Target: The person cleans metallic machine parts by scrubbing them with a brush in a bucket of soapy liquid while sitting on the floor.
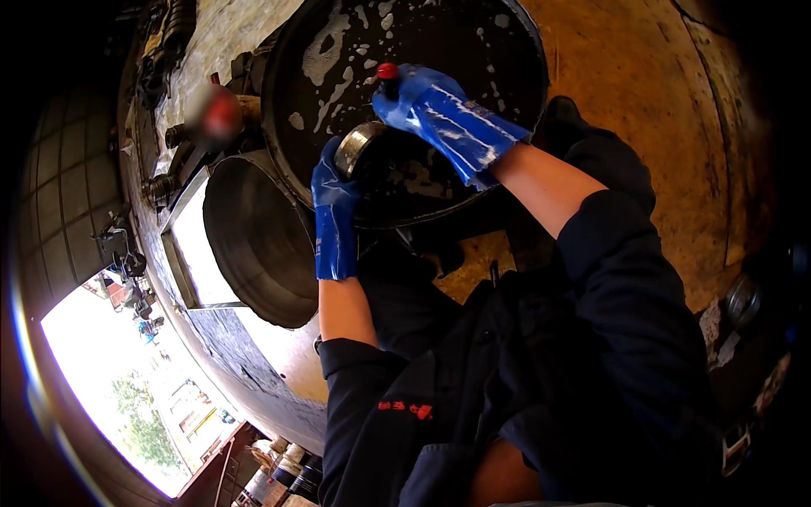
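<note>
While the left hand grasps a metal ring over the foam-spotted dark pan, the right hand has its grip round a red-topped handle just beside it. Work on the ring looks under way, not finished; how much is done or left, can't tell.

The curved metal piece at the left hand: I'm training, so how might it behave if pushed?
The curved metal piece is probably stiff, given its shiny wall. It may be slippery: wet-looking patches mark the pan. Its rounded side might roll.
</note>
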Demonstrator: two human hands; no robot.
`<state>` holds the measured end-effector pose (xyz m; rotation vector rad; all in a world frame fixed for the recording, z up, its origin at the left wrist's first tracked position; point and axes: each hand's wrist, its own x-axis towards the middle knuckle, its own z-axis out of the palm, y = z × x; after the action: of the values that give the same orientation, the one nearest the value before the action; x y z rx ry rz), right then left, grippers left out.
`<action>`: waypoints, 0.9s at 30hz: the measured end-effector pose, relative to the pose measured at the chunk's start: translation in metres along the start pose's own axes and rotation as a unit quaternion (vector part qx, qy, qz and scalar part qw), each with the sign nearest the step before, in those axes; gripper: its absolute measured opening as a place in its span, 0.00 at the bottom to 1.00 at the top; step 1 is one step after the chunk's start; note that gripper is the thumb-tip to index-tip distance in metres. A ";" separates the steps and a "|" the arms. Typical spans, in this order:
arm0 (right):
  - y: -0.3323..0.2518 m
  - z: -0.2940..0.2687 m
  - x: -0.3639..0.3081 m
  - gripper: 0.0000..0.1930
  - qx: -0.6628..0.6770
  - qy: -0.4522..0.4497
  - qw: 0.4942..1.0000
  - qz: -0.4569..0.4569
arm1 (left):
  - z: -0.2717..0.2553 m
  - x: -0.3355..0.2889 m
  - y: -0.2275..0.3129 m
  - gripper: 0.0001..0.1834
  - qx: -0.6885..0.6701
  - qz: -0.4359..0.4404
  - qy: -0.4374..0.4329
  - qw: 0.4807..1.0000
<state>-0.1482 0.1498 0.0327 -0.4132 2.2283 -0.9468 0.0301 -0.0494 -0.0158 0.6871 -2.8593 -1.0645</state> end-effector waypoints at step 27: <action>0.000 0.033 0.010 0.11 0.051 -0.058 0.989 -0.123 | 0.008 0.020 0.019 0.23 -0.318 -0.122 -0.114 0.933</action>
<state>-0.1327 0.1278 0.0109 -0.6889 2.0451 -1.1295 0.0035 -0.0394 -0.0124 0.9077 -2.3648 -2.0841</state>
